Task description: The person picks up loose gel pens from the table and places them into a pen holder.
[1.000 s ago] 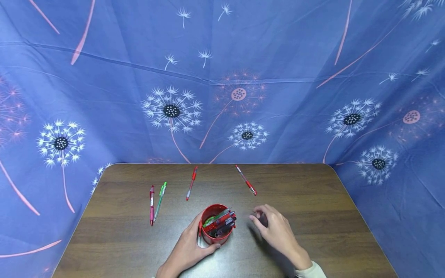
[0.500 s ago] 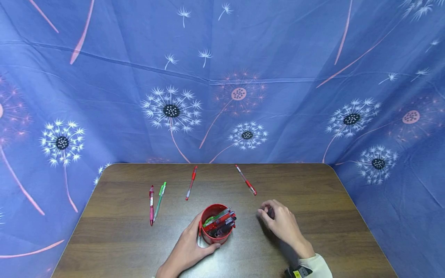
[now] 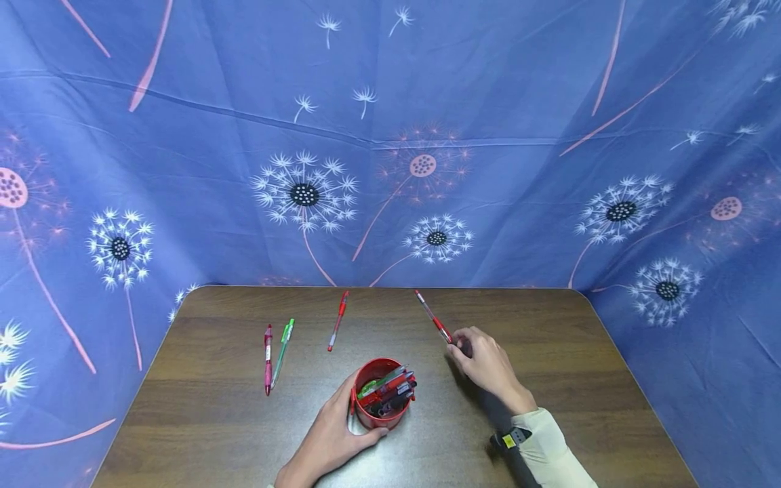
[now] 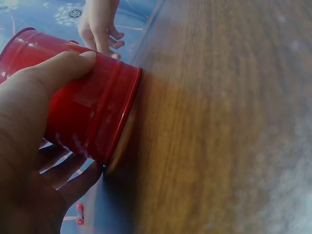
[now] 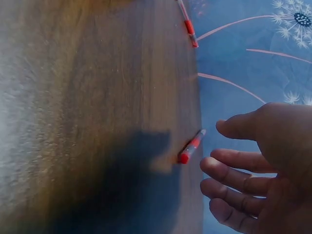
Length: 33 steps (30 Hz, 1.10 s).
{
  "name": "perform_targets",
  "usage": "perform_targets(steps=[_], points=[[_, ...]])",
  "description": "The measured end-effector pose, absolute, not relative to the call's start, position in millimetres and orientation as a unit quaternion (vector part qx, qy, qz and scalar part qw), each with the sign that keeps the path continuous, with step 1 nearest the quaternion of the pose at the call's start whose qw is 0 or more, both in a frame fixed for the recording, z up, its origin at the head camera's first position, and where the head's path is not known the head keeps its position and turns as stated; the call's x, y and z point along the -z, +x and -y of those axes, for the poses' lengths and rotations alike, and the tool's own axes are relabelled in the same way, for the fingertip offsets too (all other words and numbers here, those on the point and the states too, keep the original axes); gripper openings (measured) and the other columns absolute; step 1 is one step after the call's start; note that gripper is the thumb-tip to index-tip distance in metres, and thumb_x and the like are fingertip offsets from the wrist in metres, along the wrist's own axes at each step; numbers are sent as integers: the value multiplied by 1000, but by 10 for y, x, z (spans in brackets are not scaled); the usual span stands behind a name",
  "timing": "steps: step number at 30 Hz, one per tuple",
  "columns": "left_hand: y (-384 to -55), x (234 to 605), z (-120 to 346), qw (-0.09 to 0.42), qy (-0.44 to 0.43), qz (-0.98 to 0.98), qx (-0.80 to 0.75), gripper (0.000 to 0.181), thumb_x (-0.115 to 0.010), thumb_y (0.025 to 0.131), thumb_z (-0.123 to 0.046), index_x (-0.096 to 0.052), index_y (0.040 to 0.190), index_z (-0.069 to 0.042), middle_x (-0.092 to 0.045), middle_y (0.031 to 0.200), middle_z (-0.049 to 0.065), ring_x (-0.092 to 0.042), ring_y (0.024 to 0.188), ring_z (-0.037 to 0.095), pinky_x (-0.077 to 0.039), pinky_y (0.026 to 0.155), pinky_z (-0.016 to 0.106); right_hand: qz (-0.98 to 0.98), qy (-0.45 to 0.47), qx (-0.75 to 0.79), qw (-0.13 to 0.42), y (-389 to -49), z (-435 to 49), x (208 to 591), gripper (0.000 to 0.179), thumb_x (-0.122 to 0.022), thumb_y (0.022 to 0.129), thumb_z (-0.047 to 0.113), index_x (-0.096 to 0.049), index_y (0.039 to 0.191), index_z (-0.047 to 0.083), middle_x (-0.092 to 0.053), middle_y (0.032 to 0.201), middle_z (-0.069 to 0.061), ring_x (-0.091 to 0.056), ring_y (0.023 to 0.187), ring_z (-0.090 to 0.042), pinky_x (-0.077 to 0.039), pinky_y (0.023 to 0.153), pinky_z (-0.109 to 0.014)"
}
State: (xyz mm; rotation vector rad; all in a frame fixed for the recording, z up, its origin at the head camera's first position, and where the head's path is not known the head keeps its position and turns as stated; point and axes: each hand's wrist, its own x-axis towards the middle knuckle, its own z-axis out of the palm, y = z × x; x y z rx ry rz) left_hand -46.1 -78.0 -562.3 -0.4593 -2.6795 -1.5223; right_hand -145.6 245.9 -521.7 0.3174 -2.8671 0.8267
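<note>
since a second ago the right hand [image 3: 485, 362] has moved forward, away from the person, from beside the glossy red round-walled container [image 4: 92, 105] to a place to the right of it and beyond it, and more of the pale cream sleeve [image 3: 552, 444] and the dark wrist strap with a yellow patch [image 3: 512, 438] has come into view. the left hand [image 3: 332, 427] has stayed where it was, around the container.

the left hand grips the container, its thumb along the near wall and its other fingers, slightly parted, around the far side. a mixed bundle of red, green and black pens [image 3: 387, 390] leans inside the container, ends jutting past the rim on its right.

the right hand's fingers are slightly bent, close together with thin gaps, the thumb held well apart from them. the fingertips are just beside the near end of a slim clear-barrelled pen with a red grip [image 3: 434, 316], which lies slantwise beyond the container and to its right; i cannot tell whether they touch it.

a second clear-and-red pen [image 3: 338, 321] lies beyond the container, a little to its left. well to the left of the container, a dark pink pen [image 3: 268, 359] and a clear green pen with a bright green clip [image 3: 283, 354] lie side by side.

all this is on a brown wood-grain table [image 3: 549, 339]; beyond the container hangs blue cloth printed with dandelions [image 3: 512, 68].
</note>
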Motion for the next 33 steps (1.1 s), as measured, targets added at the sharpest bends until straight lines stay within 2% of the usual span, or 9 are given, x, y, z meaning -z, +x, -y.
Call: perform_targets(steps=[10, 17, 33], points=[[-469, 5615, 784, 11, -150, 858, 491, 103, -100, 75, -41, -43, 159, -36, -56, 151, -18, -57, 138, 10, -51, 113, 41, 962, 67, -259, 53, -1661, -2402, 5286, 23, -86, 91, 21, -78, 106, 6, -67, 90, -4, -60, 76, -18, -48, 59, -39], [-456, 5609, 782, 12, -146, 862, 486, 101, -99, 75, -42, -44, 159, -34, -56, 151, -16, -58, 138, 11, -51, 114, 41, 971, 51, -230, 35, -1722, -2317, 5337, 23, -88, 89, 22, -77, 104, 8, -68, 90, -2, -63, 76, -19, -53, 60, -44], [-462, 5640, 784, 12, -146, 861, 487, 102, -99, 75, -43, -43, 160, -35, -55, 151, -17, -57, 138, 10, -50, 114, 41, 972, 44, -220, 71, -1703, -2322, 5425, 12, -82, 85, 9, -77, 95, 10, -66, 82, 2, -65, 74, -21, -54, 60, -48]])
